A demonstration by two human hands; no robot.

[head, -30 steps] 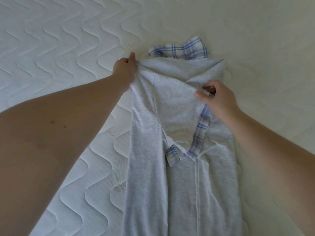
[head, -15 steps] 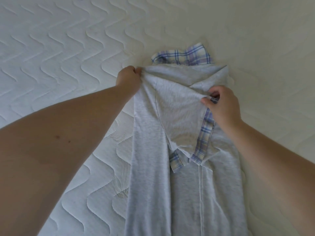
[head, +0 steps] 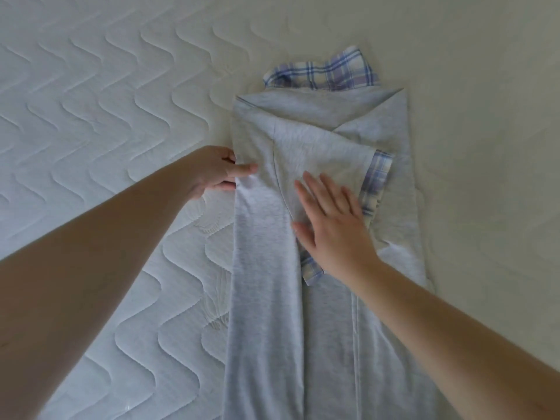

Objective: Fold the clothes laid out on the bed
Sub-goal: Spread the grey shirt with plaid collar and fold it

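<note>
- Pale grey jersey garment with blue-and-white plaid collar and cuffs [head: 318, 237]: it is lying lengthwise on the white quilted mattress [head: 106, 116], already narrowed into a long strip, both sides turned in, collar end far from me and the lower end running out of view toward me.
- Plaid collar [head: 327, 69]: it is showing above the folded shoulder line, still uncovered.
- Plaid-trimmed sleeve [head: 374, 180]: it is lying folded across the chest, its checked cuff edge peeking out just beside my right palm.
- My right hand [head: 333, 225]: I am laying it flat on the folded sleeve, fingers straight and spread, pressing and gripping nothing.
- My left hand [head: 218, 171]: I am pinching the left folded edge of the strip, thumb on top and fingers tucked under the fabric.
- Step in hand, as I judge it: I am flattening the turned-in sleeve while squaring the left edge.
- Doing it well: I am meaning to sweep the flat palm outward from the centre to push out air and creases, keep the pinched edge straight and parallel with the opposite side, and hold the sleeve from sliding before any end-to-end fold.
- Risk: the soft jersey is liable to bunch under the palm.
- Brands, labels, writing: I am seeing none readable on garment or mattress.
</note>
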